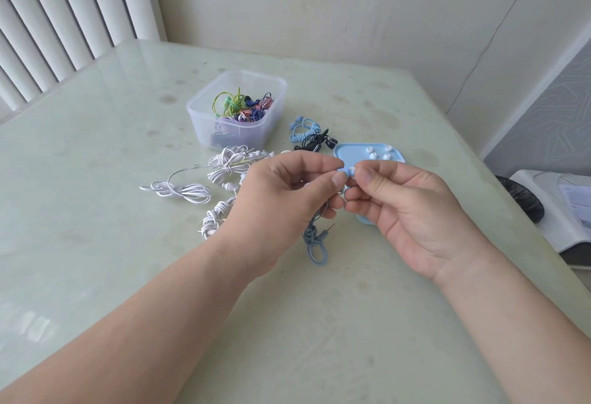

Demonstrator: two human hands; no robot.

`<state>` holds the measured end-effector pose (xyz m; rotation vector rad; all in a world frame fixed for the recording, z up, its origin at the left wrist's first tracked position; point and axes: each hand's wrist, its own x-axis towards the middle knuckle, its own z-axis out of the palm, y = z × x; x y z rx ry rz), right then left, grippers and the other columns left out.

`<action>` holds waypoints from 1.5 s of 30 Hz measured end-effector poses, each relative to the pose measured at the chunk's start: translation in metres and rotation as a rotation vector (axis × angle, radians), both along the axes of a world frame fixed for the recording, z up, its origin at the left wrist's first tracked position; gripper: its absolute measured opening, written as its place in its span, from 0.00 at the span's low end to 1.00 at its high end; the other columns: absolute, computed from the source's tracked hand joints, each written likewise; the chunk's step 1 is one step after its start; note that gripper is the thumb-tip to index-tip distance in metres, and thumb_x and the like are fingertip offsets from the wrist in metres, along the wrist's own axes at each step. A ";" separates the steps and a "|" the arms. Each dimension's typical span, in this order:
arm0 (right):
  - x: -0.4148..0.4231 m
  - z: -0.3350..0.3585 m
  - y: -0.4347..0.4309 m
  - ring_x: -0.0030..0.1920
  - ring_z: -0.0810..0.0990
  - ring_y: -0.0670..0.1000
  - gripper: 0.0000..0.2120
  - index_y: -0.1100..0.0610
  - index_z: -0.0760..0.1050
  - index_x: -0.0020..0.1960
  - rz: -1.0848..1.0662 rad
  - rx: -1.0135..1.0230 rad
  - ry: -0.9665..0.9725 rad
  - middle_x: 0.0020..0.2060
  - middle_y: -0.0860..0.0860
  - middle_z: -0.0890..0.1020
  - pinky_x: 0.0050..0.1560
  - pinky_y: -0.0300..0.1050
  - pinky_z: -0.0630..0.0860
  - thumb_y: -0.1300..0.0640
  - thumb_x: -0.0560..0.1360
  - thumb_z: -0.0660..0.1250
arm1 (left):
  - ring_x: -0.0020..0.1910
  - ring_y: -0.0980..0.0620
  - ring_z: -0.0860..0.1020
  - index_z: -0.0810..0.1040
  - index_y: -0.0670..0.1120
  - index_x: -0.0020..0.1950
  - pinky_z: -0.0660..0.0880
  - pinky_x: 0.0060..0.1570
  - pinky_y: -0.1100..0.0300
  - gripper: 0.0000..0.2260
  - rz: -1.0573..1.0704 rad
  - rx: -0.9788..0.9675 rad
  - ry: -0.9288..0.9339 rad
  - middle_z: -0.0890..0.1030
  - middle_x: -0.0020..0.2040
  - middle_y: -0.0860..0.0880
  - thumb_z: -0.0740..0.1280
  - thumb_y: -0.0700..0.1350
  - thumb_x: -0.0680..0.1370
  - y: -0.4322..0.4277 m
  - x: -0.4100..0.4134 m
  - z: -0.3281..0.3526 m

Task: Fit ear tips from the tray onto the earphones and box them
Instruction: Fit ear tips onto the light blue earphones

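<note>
Blue plastic first: the earbud [342, 172] that my left hand [287, 192] pinches between thumb and forefinger, with its nozzle turned toward my other hand. My right hand [403, 205] pinches a white ear tip [352, 169] against that nozzle. The fingertips of both hands nearly touch, which I judge gives the steadiest push on something this small. Whether the tip is fully seated I cannot tell.

The blue cable [315, 243] hangs below my left hand, its coil and plug lying on the counter [96, 147], out of the way of my fingers. Just behind my fingers lies the blue tray [348, 151], partly hidden by my right hand, with 4 loose ear tips [377, 155] in view — close by, so each reach is short.

Further left, the white earphones [224, 170] lie in bundles, waiting their turn, I take it. Beyond them the clear box [204, 106] holds coloured sets, and a blue bundle [303, 128] and a black set [315, 141] lie just beside it.
</note>
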<state>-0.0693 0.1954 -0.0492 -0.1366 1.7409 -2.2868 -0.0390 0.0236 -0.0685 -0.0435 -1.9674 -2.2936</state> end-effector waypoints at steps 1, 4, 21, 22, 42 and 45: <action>0.000 -0.001 0.000 0.38 0.85 0.57 0.06 0.63 0.82 0.46 -0.009 0.000 0.012 0.36 0.58 0.84 0.42 0.43 0.83 0.62 0.70 0.71 | 0.38 0.49 0.84 0.86 0.44 0.50 0.81 0.42 0.55 0.04 0.002 -0.004 0.004 0.87 0.41 0.46 0.73 0.37 0.79 0.000 0.000 0.000; 0.001 -0.004 -0.003 0.41 0.83 0.59 0.08 0.63 0.82 0.47 -0.032 -0.005 0.046 0.36 0.59 0.84 0.46 0.47 0.84 0.62 0.69 0.72 | 0.38 0.49 0.84 0.86 0.45 0.49 0.82 0.42 0.54 0.04 0.018 -0.023 0.014 0.87 0.42 0.46 0.73 0.37 0.79 0.001 0.001 -0.001; 0.001 -0.010 -0.012 0.37 0.85 0.58 0.04 0.61 0.83 0.45 -0.135 0.043 0.224 0.36 0.60 0.85 0.50 0.57 0.83 0.68 0.74 0.72 | 0.37 0.50 0.83 0.85 0.44 0.51 0.81 0.43 0.56 0.02 0.078 -0.007 0.028 0.86 0.40 0.47 0.72 0.39 0.80 0.008 0.002 -0.004; 0.001 -0.010 -0.010 0.37 0.85 0.59 0.03 0.62 0.82 0.45 -0.124 0.035 0.216 0.36 0.60 0.85 0.50 0.58 0.83 0.67 0.72 0.73 | 0.37 0.50 0.84 0.85 0.43 0.51 0.81 0.43 0.56 0.02 0.074 -0.017 0.030 0.86 0.40 0.47 0.72 0.39 0.80 0.008 0.002 -0.004; -0.004 -0.014 -0.005 0.37 0.84 0.60 0.03 0.64 0.81 0.47 -0.063 0.098 0.344 0.37 0.59 0.85 0.46 0.55 0.81 0.65 0.74 0.71 | 0.36 0.52 0.83 0.84 0.42 0.50 0.80 0.41 0.58 0.02 0.056 -0.018 0.059 0.86 0.39 0.48 0.71 0.37 0.80 0.008 0.003 -0.001; -0.003 -0.015 -0.005 0.37 0.84 0.60 0.02 0.65 0.80 0.46 -0.088 0.130 0.361 0.37 0.59 0.85 0.46 0.56 0.82 0.69 0.76 0.69 | 0.36 0.52 0.83 0.84 0.42 0.49 0.80 0.40 0.59 0.02 0.062 -0.029 0.057 0.85 0.38 0.48 0.71 0.37 0.80 0.010 0.004 -0.002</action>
